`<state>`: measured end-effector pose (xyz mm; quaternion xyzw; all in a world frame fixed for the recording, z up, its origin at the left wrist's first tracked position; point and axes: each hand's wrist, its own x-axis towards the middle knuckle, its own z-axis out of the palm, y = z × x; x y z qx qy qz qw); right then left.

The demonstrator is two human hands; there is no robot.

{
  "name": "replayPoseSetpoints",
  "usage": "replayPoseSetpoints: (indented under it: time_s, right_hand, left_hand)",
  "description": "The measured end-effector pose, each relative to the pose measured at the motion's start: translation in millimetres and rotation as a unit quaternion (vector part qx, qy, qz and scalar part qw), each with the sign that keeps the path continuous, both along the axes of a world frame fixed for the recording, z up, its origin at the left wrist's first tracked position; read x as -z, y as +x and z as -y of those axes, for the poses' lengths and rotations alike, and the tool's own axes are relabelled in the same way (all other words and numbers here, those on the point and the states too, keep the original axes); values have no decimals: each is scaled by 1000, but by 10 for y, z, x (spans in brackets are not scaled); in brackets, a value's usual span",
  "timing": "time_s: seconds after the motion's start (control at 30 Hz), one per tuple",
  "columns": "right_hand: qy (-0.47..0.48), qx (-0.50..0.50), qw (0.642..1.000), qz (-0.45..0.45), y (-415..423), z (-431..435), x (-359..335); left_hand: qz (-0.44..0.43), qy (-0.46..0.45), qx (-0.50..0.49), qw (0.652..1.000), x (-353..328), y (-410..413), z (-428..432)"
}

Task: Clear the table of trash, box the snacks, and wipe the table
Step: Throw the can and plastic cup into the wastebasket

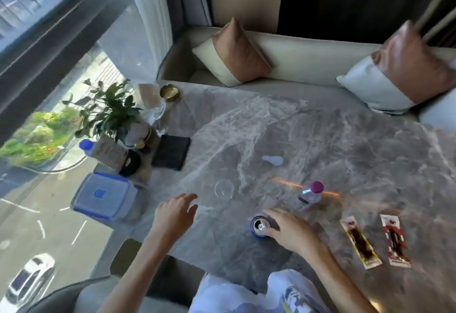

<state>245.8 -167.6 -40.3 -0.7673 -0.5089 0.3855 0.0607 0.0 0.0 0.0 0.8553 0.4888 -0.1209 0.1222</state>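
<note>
On the grey marble table (345, 145) stands an opened blue drink can (259, 226). My right hand (288, 230) curls around its right side, fingers touching it. My left hand (175, 214) hovers open over the table, fingers spread, just short of a clear plastic cup (224, 189). A small water bottle with a purple cap (311, 194) stands behind the can. Two snack sticks in wrappers, one yellow (360, 242) and one red (395, 240), lie to the right. A crumpled white scrap (272, 159) lies mid-table. A clear storage box with a blue-edged lid (104, 195) sits at the left edge.
Along the left edge are a potted plant (108, 110), a blue-capped bottle (88, 145), a dark folded cloth (172, 151), a glass (150, 101) and a brass dish (169, 92). A bench with two cushions (234, 53) (399, 71) runs behind the table. A window is at left.
</note>
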Motion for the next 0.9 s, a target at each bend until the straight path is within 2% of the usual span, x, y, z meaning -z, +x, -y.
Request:
replayPoseSetpoints:
  time_s: [0.23, 0.47, 0.6, 0.7, 0.9]
  right_hand:
    - [-119, 116, 986, 23, -465, -119, 324]
    - [-103, 248, 963, -13, -818, -208, 572]
    - [-92, 267, 959, 12, -935, -225, 698]
    - [-87, 274, 958, 12, -967, -218, 761]
    - [-38, 279, 959, 30, -965, -193, 817]
  left_hand:
    - [-27, -81, 157, 984, 678, 454, -504]
    - [-89, -174, 284, 939, 1204, 923, -655]
    - [-128, -195, 309, 922, 1383, 980, -646]
    - [-139, -175, 326, 918, 1439, 930, -630]
    - [-96, -154, 285, 941, 1390, 679, -622]
